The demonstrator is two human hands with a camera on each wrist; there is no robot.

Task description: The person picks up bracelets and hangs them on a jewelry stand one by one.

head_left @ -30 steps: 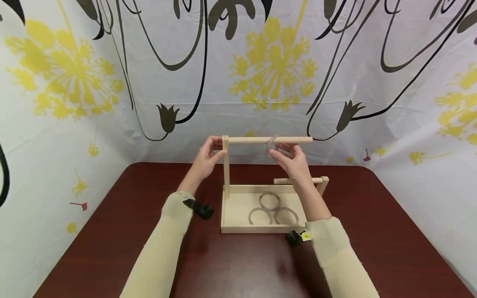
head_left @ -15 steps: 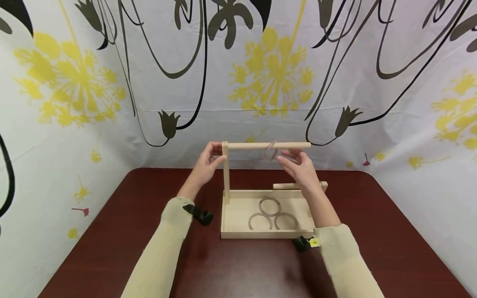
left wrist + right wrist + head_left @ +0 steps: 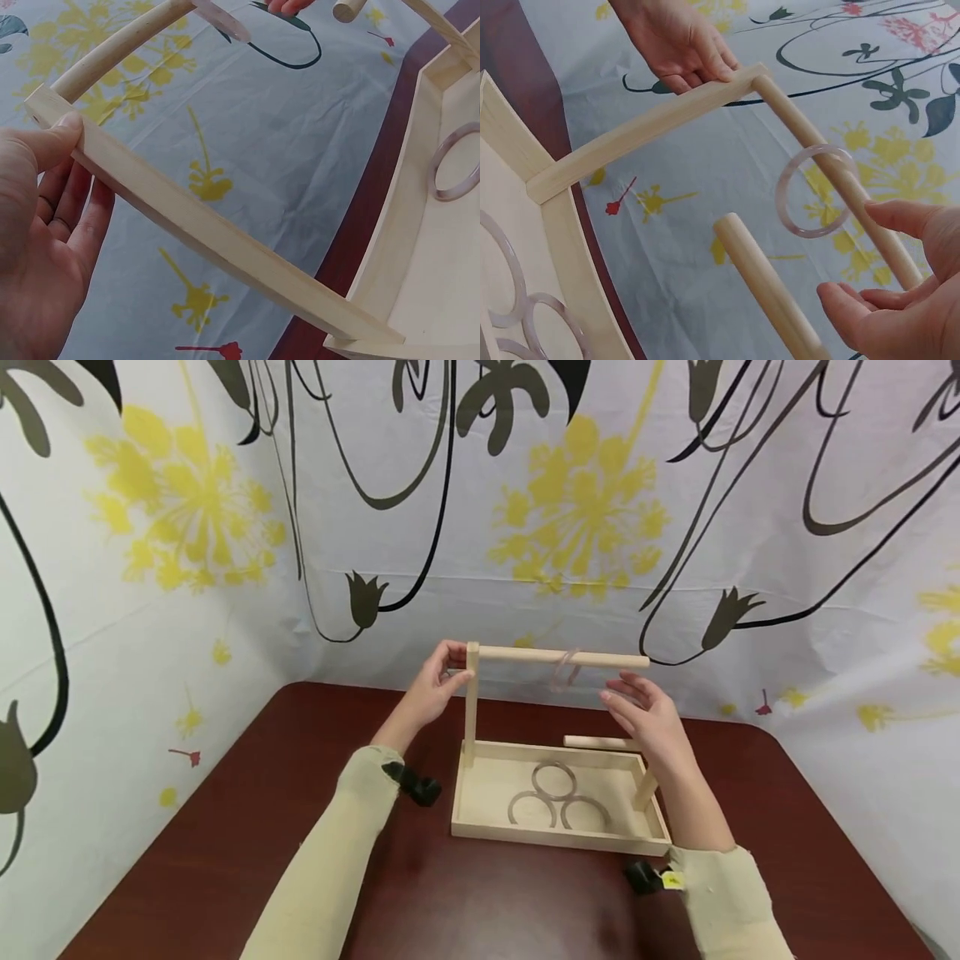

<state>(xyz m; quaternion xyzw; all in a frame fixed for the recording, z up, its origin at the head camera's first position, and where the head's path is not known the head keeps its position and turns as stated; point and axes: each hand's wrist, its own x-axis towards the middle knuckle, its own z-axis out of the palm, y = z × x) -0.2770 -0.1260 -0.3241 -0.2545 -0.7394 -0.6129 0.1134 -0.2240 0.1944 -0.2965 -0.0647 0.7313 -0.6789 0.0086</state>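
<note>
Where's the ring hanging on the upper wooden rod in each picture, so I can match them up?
Head: the ring hangs on the upper rod, just right of the picture's centre.
Left wrist: the ring is at the top edge, slightly left of centre, partly cut off.
Right wrist: the ring is right of centre, around the rod.
Shared landmark: the upright post, pinched by the left hand.

The head camera looks forward and down over the tabletop (image 3: 480, 893), set back enough to take in the whole tray (image 3: 555, 837), the left hand (image 3: 431, 685) and the right hand (image 3: 648, 718). Close beside the left hand, the left wrist camera (image 3: 422, 790) faces, tilted, along the post (image 3: 471, 706) toward the tray. The right wrist camera (image 3: 643, 877), equally near its hand and tilted, faces across to the left hand, both wrist views sharing the post, the upper rod (image 3: 525, 654) and its ring (image 3: 784, 196).
</note>
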